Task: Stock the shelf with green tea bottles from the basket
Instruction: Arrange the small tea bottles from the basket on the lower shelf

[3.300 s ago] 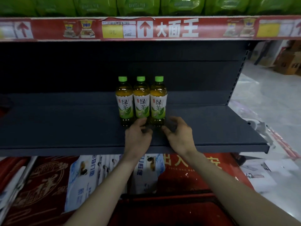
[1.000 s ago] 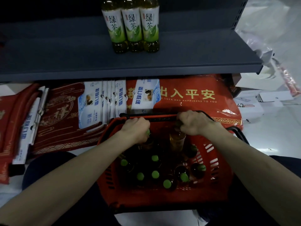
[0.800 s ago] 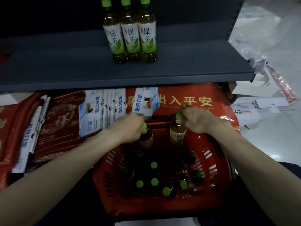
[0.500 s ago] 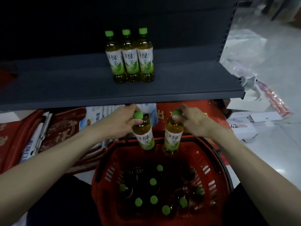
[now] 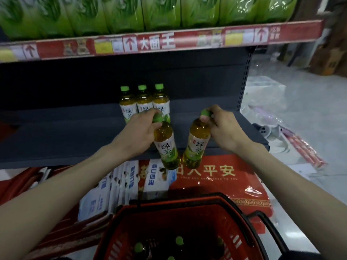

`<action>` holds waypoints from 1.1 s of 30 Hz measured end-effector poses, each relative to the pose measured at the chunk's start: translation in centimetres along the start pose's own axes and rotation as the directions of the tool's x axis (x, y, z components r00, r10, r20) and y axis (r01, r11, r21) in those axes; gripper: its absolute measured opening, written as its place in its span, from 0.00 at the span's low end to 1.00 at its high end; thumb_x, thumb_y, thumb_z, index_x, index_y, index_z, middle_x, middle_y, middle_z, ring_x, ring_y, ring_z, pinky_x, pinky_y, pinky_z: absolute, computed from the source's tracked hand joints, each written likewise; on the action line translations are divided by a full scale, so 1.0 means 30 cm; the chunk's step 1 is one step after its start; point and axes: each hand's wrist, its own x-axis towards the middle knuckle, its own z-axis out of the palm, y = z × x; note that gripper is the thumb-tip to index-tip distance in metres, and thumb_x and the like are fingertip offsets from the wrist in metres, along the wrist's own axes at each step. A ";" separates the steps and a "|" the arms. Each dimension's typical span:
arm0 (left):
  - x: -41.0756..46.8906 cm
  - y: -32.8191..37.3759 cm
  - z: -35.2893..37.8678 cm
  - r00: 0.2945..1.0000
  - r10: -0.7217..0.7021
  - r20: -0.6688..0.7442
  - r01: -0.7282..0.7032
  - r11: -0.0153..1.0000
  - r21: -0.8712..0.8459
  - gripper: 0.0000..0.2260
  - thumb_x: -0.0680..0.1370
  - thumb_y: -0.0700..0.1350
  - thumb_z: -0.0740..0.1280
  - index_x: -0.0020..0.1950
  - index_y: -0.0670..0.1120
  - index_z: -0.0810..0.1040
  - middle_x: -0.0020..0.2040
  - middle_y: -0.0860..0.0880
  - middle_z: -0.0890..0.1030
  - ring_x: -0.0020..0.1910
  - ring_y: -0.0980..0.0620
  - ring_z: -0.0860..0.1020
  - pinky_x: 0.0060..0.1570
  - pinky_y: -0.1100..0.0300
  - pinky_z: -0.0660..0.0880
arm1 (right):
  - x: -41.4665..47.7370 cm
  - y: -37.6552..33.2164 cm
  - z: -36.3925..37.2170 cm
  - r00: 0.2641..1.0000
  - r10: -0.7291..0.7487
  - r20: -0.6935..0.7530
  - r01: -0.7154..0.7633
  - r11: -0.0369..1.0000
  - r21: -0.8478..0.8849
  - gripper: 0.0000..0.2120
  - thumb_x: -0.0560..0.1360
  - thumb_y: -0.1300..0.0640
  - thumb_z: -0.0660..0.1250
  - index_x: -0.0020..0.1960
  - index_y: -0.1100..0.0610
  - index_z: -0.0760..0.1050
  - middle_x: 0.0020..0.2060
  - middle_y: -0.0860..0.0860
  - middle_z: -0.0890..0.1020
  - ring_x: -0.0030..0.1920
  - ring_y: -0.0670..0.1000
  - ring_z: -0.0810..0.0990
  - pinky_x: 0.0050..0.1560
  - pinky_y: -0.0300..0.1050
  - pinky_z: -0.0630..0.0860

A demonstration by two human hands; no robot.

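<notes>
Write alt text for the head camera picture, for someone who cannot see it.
A person's left hand and right hand each hold a green tea bottle by its cap, the left bottle and right bottle hanging before a dark shelf where three bottles stand in a row. Below is a red basket holding more; green packs sit above.

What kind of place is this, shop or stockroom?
Most likely a grocery shop aisle: a metal shelf with green tea bottles lined up, a red price strip on the shelf above, and a red shopping basket below.

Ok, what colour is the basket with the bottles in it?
The basket is red; the head view shows it best.
</notes>
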 end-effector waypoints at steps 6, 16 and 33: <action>0.142 0.020 -0.011 0.999 -0.020 -0.036 0.022 0.998 0.057 0.14 0.85 0.41 0.64 0.70 0.45 0.76 0.60 0.46 0.78 0.56 0.50 0.79 0.58 0.47 0.79 | 0.097 -0.001 -0.047 0.999 -0.001 -0.042 0.002 1.000 0.018 0.05 0.85 0.53 0.63 0.56 0.54 0.72 0.45 0.50 0.79 0.43 0.47 0.78 0.39 0.37 0.72; 0.297 0.023 0.038 0.998 -0.052 -0.030 0.054 0.996 0.069 0.23 0.84 0.34 0.63 0.79 0.47 0.69 0.69 0.47 0.73 0.64 0.55 0.73 0.60 0.61 0.73 | 0.278 0.014 -0.009 0.998 0.057 0.010 -0.057 0.998 -0.028 0.10 0.85 0.49 0.62 0.61 0.54 0.73 0.54 0.54 0.79 0.54 0.54 0.78 0.52 0.47 0.75; 0.285 -0.056 0.208 0.960 -0.256 -0.117 0.209 0.927 -0.310 0.28 0.83 0.54 0.67 0.81 0.55 0.61 0.75 0.50 0.74 0.74 0.50 0.72 0.73 0.52 0.68 | 0.217 0.067 0.106 0.986 0.154 -0.068 -0.137 0.968 0.210 0.27 0.83 0.42 0.63 0.78 0.49 0.61 0.61 0.53 0.83 0.60 0.54 0.81 0.64 0.55 0.77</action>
